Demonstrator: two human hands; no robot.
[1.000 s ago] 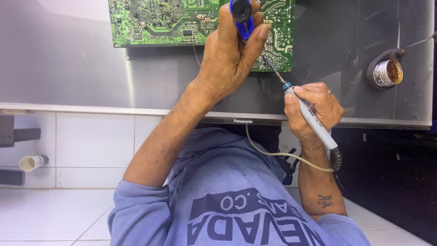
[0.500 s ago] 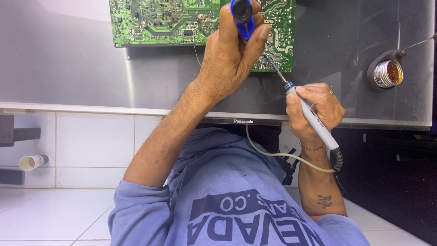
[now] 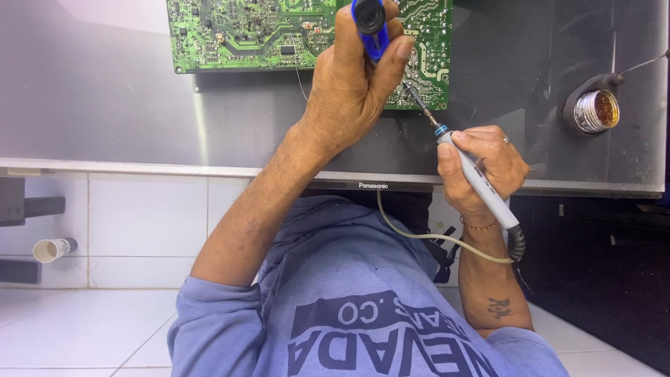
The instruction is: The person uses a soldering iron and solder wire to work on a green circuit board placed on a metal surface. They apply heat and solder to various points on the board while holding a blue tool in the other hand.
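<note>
Overhead, left hand (image 3: pixel 349 84) grips a blue-handled tool (image 3: pixel 371 28); right hand (image 3: pixel 485 167) pinches a grey soldering iron (image 3: pixel 474 178) at the green circuit board (image 3: pixel 244 35).

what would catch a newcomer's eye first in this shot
The green circuit board at the top edge, lying on a grey metal panel. Over its right end, the left hand grips a blue-handled tool, while the right hand aims a grey soldering iron at the board's corner. At far right sits a round tip-cleaner pot.
</note>
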